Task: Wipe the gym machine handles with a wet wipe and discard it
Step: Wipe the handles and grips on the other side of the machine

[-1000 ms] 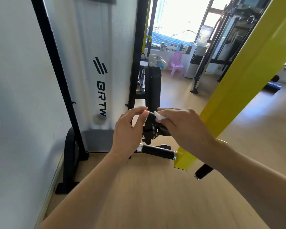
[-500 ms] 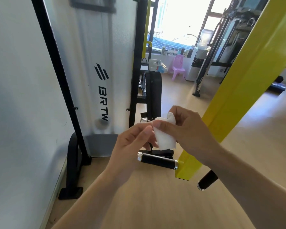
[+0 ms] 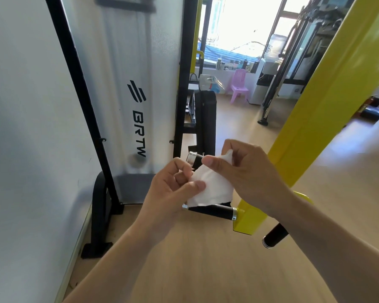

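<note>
Nearest, the left hand [image 3: 173,189] pinches the lower left edge of the wet wipe [image 3: 210,184] between thumb and forefinger, the other fingers curled loosely behind. Just to its right, the right hand [image 3: 247,171] grips the wipe's upper corner between thumb and fingers, so the sheet hangs stretched between the two hands, partly unfolded and creased. It looks thin, limp and light; being wet, it will probably cling to itself and to skin, and it may tear if pulled hard at one corner. Holding it flat across the palm and fingers should serve better for wiping than a pinch at the edges

Directly below the hands, apart from the wipe, lies a black handle [image 3: 217,209] with a metal collar, jutting sideways from the foot of the yellow frame [image 3: 328,110]. Another black handle end [image 3: 194,159] with a silver cap shows just behind the left hand's fingers, and a third handle [image 3: 274,236] sticks out below the right forearm. These grips look rigid, round and fixed, likely textured rubber, so wrapping the wipe around one and sliding along it seems the natural hold

Beyond the hands stands a frosted panel [image 3: 138,88] marked BRTW in a black frame, and farther off a pink chair [image 3: 239,88] near the bright window
</note>
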Available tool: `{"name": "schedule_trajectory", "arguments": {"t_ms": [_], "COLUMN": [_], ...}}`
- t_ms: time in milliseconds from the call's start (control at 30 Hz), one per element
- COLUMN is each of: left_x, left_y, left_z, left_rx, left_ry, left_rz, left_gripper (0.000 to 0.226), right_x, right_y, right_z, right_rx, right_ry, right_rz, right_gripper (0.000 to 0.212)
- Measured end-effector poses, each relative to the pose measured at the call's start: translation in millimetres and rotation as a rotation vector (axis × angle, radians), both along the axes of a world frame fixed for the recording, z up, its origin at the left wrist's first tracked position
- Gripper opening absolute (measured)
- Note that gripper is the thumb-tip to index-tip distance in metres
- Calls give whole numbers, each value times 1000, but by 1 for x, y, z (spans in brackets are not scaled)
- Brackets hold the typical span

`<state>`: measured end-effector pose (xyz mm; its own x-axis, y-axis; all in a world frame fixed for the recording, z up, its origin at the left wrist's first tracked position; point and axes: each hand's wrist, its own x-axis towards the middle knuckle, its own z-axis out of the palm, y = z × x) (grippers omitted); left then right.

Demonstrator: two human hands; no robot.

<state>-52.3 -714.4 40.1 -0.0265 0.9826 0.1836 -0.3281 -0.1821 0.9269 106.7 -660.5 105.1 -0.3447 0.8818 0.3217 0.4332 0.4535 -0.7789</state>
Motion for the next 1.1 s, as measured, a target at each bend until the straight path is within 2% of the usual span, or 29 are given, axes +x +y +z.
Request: {"name": "schedule_trajectory", "arguments": {"t_ms": [67, 167, 200, 267, 300, 367, 400, 467, 567, 633, 700, 767, 833, 900, 1100], "left_x": [1, 2, 1, -5, -7, -10, -10, -9, -9, -9, -8, -8, -7, -6, -6], "left_y": [-1, 8, 14, 31, 39, 49, 49, 47, 42, 41, 42, 44, 46, 47, 48], "left_z": [2, 10, 13, 20, 22, 18, 14, 3, -6, -8, -8, -8, -11, -14, -14], "left_rx": [-19, -31, -17, 42, 64, 51, 23, -20, -35, -33, -31, -47, -55, -51, -42], "left_ry": [37, 237, 303, 436, 499, 577, 587, 566, 478, 448, 456, 460, 456, 450, 505], "left_rz": [55, 355, 452, 578, 602, 584, 550, 457, 358, 344, 354, 353, 351, 352, 371], "left_gripper": [27, 30, 29, 26, 26, 22, 19, 17, 21, 22, 21, 22, 22, 20, 23], "right_x": [1, 2, 2, -2, -3, -8, -10, -10, -8, -6, -5, -3, -4, -10, -26], "right_y": [1, 5, 7, 12, 17, 24, 26, 21, 9, 7, 10, 13, 14, 14, 18], "right_z": [3, 13, 18, 25, 23, 9, -3, -25, -33, -25, -23, -27, -32, -36, -30], "right_rx": [-14, 7, 68, 381, 560, 761, 749, 570, 425, 329, 368, 405, 343, 356, 400], "right_ry": [-32, 46, 100, 133, 63, -269, -415, -516, -541, -450, -462, -627, -779, -864, -857], "right_rz": [0, -23, -60, -185, -228, -239, -209, -87, 26, 26, -63, -165, -157, -111, -74], "right_gripper": [62, 48, 43, 35, 32, 32, 33, 34, 40, 43, 28, 38, 47, 45, 43]}}
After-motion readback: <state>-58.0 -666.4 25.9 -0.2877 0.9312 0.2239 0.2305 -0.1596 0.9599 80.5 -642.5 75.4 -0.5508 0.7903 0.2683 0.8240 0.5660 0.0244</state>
